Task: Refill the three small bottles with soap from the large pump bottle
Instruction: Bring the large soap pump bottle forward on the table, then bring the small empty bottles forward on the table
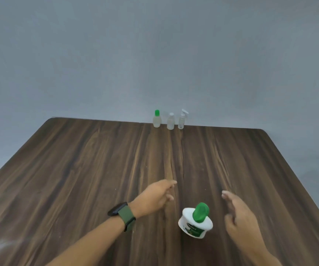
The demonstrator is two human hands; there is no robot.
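Note:
The large white pump bottle [195,222] with a green pump head stands upright near the front of the wooden table [78,169], between my hands. My left hand [154,197], with a green-strapped watch on its wrist, hovers to the bottle's upper left, fingers extended, holding nothing. On the bottle's right my right hand [239,217] hovers with fingers relaxed, apart from it. Three small clear bottles stand in a row at the table's far edge: one with a green cap [156,119], one with a clear cap [170,121], and one with a spray top [182,120].
A plain grey wall rises right behind the table's far edge. The table has rounded far corners and its dark wood surface stretches between my hands and the small bottles.

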